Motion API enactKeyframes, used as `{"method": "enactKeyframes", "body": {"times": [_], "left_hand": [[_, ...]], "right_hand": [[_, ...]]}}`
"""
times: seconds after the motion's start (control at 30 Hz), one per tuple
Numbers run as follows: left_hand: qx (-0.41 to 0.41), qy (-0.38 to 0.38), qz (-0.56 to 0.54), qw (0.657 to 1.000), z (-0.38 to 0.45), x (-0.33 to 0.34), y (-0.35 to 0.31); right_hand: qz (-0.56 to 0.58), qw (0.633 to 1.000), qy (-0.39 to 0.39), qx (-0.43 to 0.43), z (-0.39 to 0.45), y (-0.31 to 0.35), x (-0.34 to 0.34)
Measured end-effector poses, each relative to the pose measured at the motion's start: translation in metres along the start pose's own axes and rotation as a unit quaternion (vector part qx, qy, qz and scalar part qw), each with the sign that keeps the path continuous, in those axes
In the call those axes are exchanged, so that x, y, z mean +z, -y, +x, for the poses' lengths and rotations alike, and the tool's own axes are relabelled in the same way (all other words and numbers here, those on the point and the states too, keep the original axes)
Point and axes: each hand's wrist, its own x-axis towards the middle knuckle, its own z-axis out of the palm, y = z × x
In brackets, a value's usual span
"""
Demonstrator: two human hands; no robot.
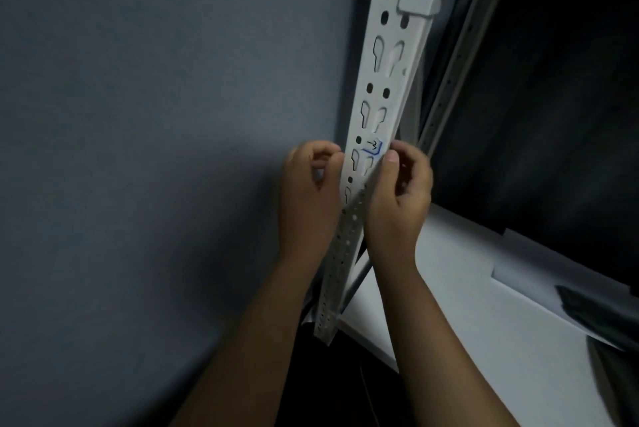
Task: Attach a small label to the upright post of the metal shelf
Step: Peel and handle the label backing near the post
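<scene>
White label (pixel 374 145) on post (pixel 390 74), marks illegible; both hands' (pixel 311 181) grip unclear.

The post (pixel 387 80) stands between the wall (pixel 155 115) on its left and the shelf (pixel 466 288) on its right. The label (pixel 374 145) sits on the post's front face. The left hand (pixel 307 191) is just left of the post, the right hand (pixel 401 195) just right, both level with the label. A brace (pixel 463 46) runs behind the post, to its right.
</scene>
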Motion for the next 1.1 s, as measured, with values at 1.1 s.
{"method": "enactKeyframes", "body": {"times": [1.1], "left_hand": [[0.093, -0.145, 0.088, 0.981, -0.004, 0.039, 0.018]], "right_hand": [[0.118, 0.983, 0.140, 0.009, 0.019, -0.009, -0.014]]}}
